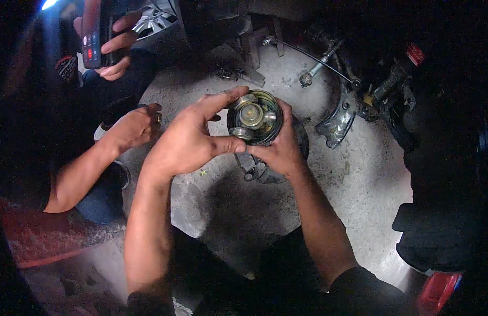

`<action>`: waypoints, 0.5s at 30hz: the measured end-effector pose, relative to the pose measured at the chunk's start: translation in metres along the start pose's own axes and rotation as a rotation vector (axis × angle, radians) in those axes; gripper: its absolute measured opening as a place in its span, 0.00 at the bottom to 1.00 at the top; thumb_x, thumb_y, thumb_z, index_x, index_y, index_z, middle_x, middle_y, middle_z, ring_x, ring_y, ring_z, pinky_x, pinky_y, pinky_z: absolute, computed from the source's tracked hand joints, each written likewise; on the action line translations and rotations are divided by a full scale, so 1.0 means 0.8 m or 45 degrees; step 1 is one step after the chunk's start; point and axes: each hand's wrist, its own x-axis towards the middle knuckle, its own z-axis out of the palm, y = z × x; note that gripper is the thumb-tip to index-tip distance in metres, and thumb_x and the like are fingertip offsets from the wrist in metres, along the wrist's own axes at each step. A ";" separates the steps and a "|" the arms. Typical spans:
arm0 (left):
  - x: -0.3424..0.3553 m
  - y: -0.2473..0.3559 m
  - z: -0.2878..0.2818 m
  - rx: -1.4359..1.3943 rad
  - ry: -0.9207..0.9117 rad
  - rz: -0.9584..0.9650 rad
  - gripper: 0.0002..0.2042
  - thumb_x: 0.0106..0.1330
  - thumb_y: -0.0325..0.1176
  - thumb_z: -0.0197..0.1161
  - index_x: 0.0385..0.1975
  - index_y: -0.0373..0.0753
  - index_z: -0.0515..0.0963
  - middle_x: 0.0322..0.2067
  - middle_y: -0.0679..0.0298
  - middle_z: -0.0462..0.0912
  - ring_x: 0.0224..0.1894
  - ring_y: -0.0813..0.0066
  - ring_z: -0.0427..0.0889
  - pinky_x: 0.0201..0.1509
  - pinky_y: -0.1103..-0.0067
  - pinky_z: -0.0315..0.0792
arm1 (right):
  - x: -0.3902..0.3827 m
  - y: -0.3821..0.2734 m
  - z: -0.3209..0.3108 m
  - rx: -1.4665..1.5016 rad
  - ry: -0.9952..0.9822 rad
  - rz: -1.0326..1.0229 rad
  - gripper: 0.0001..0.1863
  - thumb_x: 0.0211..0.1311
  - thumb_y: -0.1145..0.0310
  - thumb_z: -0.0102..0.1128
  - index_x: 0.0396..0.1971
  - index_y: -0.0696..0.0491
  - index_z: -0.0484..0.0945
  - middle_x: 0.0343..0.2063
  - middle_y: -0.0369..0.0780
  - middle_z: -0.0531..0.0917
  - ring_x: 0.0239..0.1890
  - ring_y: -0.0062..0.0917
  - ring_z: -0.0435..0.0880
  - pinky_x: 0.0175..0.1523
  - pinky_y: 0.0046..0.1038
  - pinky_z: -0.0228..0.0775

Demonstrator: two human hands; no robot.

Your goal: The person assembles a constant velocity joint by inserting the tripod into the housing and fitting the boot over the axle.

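Held over the floor in front of me is a greasy tripod joint (251,116), with its round rollers sitting in the mouth of a dark metal cup (261,142). My left hand (186,139) is closed at its left side, the index finger along the upper roller and the thumb by the lower one. From the right, my right hand (282,150) wraps the cup's outside, thumb near its lower rim. Grease coats the cup's inner wall. Behind my hands, a dark round metal part (275,178) with a bracket-like piece is partly hidden.
At the left, another person's hand (136,128) is near my left arm; a raised hand holds a phone (94,45). A link rod (318,71), a metal bracket (336,124) and a dark strut-like part (391,84) lie at the far right. Small hardware (228,71) lies farther back.
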 end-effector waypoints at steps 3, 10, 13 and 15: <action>0.005 -0.002 0.003 -0.106 0.026 -0.145 0.44 0.43 0.33 0.79 0.65 0.34 0.65 0.62 0.56 0.72 0.67 0.65 0.67 0.71 0.70 0.58 | 0.000 -0.002 0.003 0.160 -0.013 -0.026 0.58 0.34 0.77 0.77 0.67 0.54 0.48 0.60 0.47 0.68 0.63 0.36 0.68 0.68 0.38 0.61; 0.010 0.005 0.023 -0.031 0.191 -0.024 0.39 0.46 0.32 0.78 0.63 0.37 0.69 0.57 0.55 0.76 0.61 0.62 0.73 0.65 0.69 0.64 | 0.001 -0.006 -0.002 0.279 0.039 0.016 0.57 0.35 0.75 0.77 0.67 0.54 0.49 0.59 0.46 0.69 0.62 0.33 0.69 0.67 0.36 0.62; 0.010 0.001 0.028 -0.074 0.206 -0.033 0.39 0.46 0.31 0.78 0.62 0.36 0.69 0.56 0.56 0.77 0.61 0.64 0.73 0.65 0.70 0.65 | 0.001 -0.008 -0.005 0.284 0.042 0.009 0.56 0.36 0.74 0.77 0.66 0.54 0.49 0.59 0.46 0.70 0.62 0.33 0.70 0.67 0.36 0.62; 0.014 0.002 0.028 -0.095 0.252 0.004 0.37 0.47 0.31 0.77 0.61 0.37 0.70 0.52 0.54 0.79 0.57 0.62 0.77 0.60 0.70 0.70 | 0.001 -0.008 -0.008 0.221 0.042 -0.030 0.55 0.37 0.73 0.77 0.66 0.54 0.50 0.58 0.45 0.70 0.62 0.33 0.70 0.67 0.36 0.62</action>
